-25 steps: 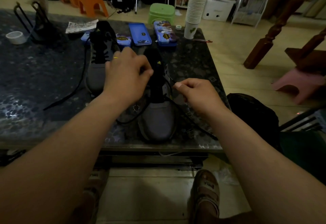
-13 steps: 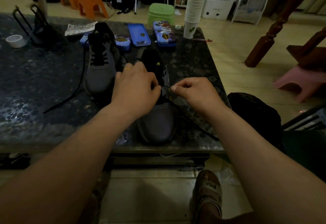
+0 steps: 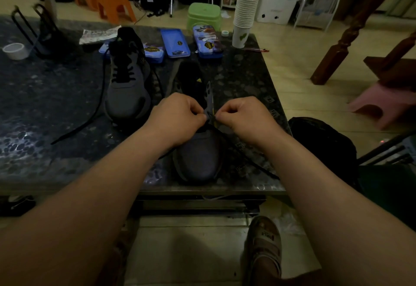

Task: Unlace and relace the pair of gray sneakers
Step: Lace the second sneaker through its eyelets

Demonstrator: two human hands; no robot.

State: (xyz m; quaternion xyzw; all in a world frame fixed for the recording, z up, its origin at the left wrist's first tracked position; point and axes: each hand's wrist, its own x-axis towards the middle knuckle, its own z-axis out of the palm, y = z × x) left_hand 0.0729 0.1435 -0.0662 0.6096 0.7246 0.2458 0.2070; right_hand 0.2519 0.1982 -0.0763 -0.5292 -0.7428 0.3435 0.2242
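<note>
Two gray sneakers stand on the dark speckled table [image 3: 45,105]. The near sneaker [image 3: 198,155] points its toe at me, its tongue laid back. My left hand [image 3: 177,114] and my right hand [image 3: 243,114] meet over its lower eyelets, both with curled fingers pinching the black lace [image 3: 247,159] at the right eyelet row. That lace trails off to the right across the table. The far sneaker [image 3: 128,87] sits to the left, partly laced, with a loose black lace end [image 3: 90,117] running down to the left.
Blue tins [image 3: 175,42] and a stack of paper cups [image 3: 245,13] stand at the table's far edge. A tape roll [image 3: 14,50] and a black wire rack [image 3: 42,31] sit far left. A black bag [image 3: 322,146] lies right of the table. My sandalled foot [image 3: 263,247] is below.
My left hand has slid from the shoe's left side toward me and to the right, meeting my right hand at the lower eyelets. The right hand moved slightly nearer the shoe.
</note>
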